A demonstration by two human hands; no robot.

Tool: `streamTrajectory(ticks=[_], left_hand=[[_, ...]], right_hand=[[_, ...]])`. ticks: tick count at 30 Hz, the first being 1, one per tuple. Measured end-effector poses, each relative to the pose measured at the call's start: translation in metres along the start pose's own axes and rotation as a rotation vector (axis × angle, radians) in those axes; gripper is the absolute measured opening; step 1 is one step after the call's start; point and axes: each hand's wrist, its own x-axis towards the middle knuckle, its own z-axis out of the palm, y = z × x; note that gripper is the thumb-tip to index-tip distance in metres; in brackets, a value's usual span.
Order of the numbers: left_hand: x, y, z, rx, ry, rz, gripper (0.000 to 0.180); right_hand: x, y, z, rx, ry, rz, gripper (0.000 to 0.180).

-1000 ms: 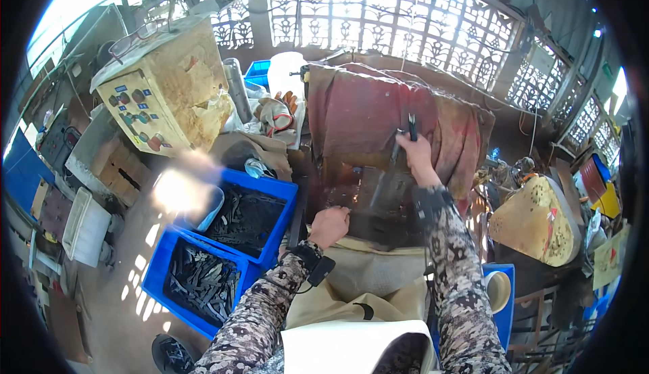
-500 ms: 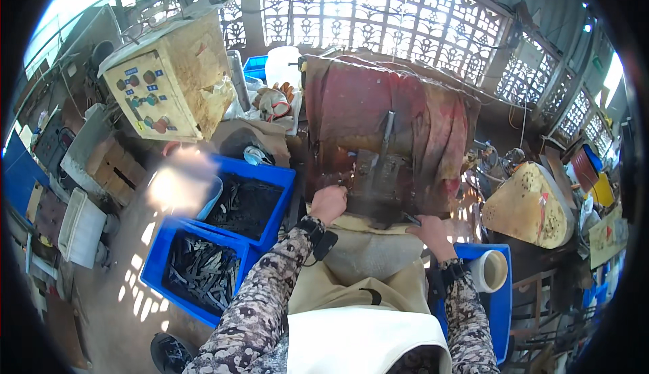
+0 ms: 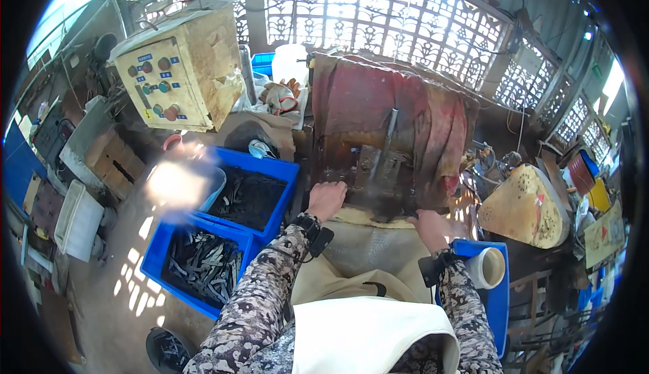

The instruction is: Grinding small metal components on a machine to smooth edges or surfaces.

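Observation:
My left hand [image 3: 327,199] is at the front of a machine draped in a dark red cloth [image 3: 372,100], its fingers curled and their tips hidden. To its right, my right hand [image 3: 430,228] closes at the same front edge, on what looks like a thin dark strip by the thumb. Between and beyond the hands a metal rod [image 3: 385,141] slants up from a dirty metal block [image 3: 387,170]. A padded tan edge [image 3: 372,220] runs just below the hands, above the apron [image 3: 358,255] over my lap.
On the left stand two blue bins [image 3: 276,228] of dark flat metal strips [image 3: 203,266], with a bucket [image 3: 165,350] below. A control box [image 3: 179,80] with buttons rises behind them. On the right are another blue bin [image 3: 499,306], a pale cylindrical container [image 3: 487,268] and a yellowish triangular guard [image 3: 527,206].
My left hand has risen slightly toward the machine with its fingers pointing more to the right. My right hand has shifted slightly up. The view has tilted a little.

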Motion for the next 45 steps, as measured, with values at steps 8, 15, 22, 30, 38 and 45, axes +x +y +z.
streamTrajectory(ticks=[8,15,22,30,38,45], left_hand=[[0.016,-0.004,0.007,0.098,-0.122,0.048,0.019],[0.013,-0.007,0.016,0.044,-0.019,0.090,0.017],[0.006,-0.004,0.012,0.039,-0.045,0.065,0.018],[0.012,-0.001,0.013,0.026,-0.047,0.056,0.017],[0.013,-0.003,0.014,0.058,-0.063,0.037,0.015],[-0.023,0.013,-0.002,-0.010,0.243,-0.071,0.010]], right_hand=[[0.029,0.031,0.030,-0.007,0.172,-0.158,0.033],[0.037,0.025,0.026,-0.042,0.071,-0.044,0.050],[0.031,0.017,0.020,-0.074,0.003,0.027,0.046],[0.033,0.017,0.017,-0.086,-0.034,0.049,0.039],[0.037,0.021,0.018,-0.028,-0.026,-0.004,0.035],[0.039,0.026,0.022,0.001,-0.011,-0.022,0.036]])
